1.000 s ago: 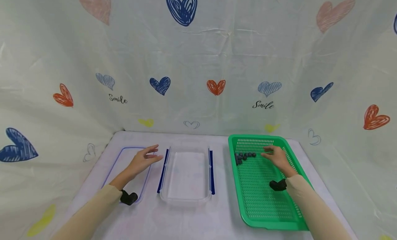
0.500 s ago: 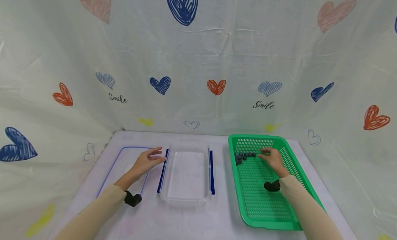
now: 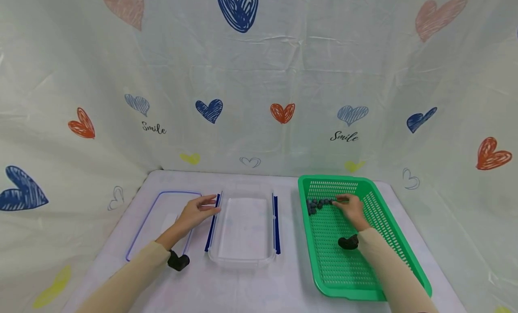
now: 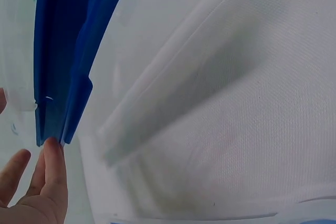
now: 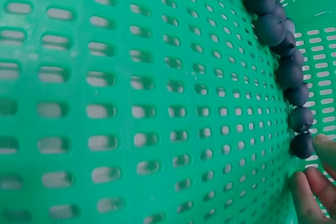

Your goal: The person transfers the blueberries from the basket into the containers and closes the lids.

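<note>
Blue-black blueberries beside the narrowly parted right hand suggest picking, needing a pinch, the loosely spread left hand at a side latch

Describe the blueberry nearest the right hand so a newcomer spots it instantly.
On the right of the table, find the perforated green basket. From its far left corner, blueberries trail rightward. The end blueberry on the right is it: closest of all to the right hand.

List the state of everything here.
Clear box: lidless, nothing visible inside
Blue clips: swung out
Lid: off, lying flat
Basket: uncovered, mostly bare
Dark berries: grouped in basket's far-left corner
Left hand: fingers at left clip
Right hand: thumb and fingertips parted, at end berry
</note>
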A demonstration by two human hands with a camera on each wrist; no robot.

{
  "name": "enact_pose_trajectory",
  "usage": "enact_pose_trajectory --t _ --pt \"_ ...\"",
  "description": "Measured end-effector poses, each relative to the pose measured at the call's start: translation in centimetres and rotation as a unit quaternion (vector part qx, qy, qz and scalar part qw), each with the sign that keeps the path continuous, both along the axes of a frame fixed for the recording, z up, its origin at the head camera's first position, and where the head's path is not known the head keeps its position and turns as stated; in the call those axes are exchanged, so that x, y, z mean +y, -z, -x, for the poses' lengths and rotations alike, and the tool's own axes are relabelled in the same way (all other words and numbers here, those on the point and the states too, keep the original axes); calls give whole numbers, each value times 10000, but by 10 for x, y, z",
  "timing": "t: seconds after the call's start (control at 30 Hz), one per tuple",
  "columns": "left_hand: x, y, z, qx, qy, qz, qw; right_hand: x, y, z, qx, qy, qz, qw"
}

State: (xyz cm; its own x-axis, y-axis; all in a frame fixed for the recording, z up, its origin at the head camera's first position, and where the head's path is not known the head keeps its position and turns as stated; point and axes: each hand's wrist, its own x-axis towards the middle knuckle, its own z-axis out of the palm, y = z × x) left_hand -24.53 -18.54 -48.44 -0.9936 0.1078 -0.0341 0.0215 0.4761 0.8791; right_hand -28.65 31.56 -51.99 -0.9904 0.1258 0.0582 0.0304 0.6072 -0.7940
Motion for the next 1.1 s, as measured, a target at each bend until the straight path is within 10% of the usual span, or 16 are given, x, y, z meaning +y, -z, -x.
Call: enact_pose_trajectory --t 1.1 --pt "1 2 1 -472 -36 -602 9971 -10 7 -1 259 110 -125 9995"
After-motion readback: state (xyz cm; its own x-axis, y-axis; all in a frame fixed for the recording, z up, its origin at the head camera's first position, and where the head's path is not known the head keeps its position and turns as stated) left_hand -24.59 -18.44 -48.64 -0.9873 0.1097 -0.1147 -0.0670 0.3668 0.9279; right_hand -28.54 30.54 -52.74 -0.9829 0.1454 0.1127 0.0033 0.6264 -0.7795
